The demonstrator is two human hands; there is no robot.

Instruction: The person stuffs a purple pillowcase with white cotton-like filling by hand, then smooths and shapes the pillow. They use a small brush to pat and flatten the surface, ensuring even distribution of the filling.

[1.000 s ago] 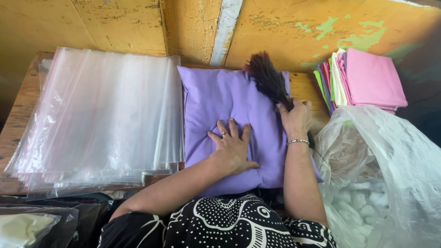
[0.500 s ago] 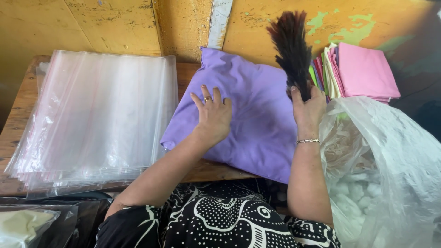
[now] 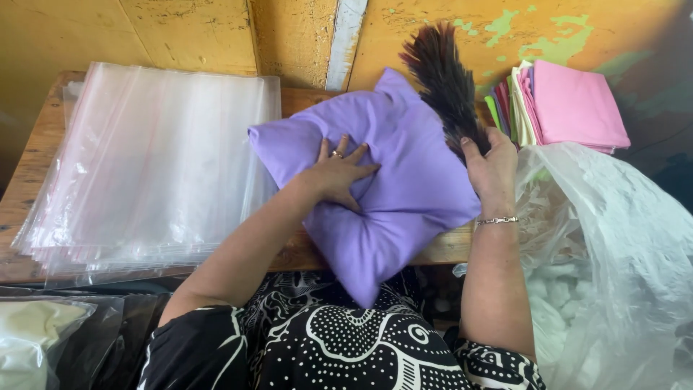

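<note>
A stuffed purple pillow (image 3: 404, 180) lies tilted on the wooden table (image 3: 29, 180), one corner hanging over the near edge toward my lap. My left hand (image 3: 339, 173) presses flat on its middle, fingers spread, a ring on one finger. My right hand (image 3: 485, 167), with a bracelet at the wrist, grips the handle of a dark feather duster (image 3: 442, 79) whose feathers stand up over the pillow's right side.
A stack of clear plastic bags (image 3: 151, 166) covers the table's left half. Folded pink, white and green cloths (image 3: 563, 105) lie at the far right. A big clear bag of white stuffing (image 3: 613, 274) sits to my right. A yellow wall (image 3: 180, 32) stands behind.
The pillow has turned and slid toward me, so a corner now hangs over the table's edge. My left hand shifted with it. The duster stays raised by the pillow's right side.
</note>
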